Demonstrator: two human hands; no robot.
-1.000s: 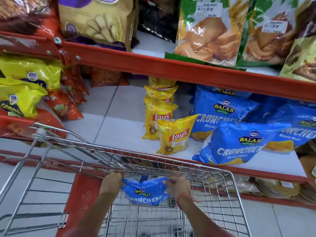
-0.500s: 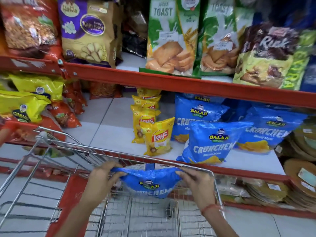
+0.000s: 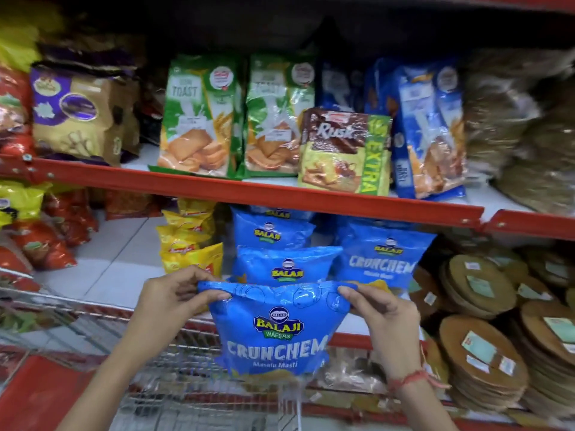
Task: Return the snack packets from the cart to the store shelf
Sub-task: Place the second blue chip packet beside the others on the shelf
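Blue Crunchem packet now lifted clear of cart. Left hand and right hand each keep a closed pinch grip on its top corners, near matching shelf stock. Placement pending.

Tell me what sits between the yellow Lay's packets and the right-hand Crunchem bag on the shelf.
In the head view, two more blue Balaji bags, one behind the other, stand between the Lay's packets and the right-hand Crunchem bag.

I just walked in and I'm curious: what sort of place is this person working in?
Most likely a grocery store aisle: red shelves stocked with toast packs and blue wafer packets, and a wire cart below the hands.
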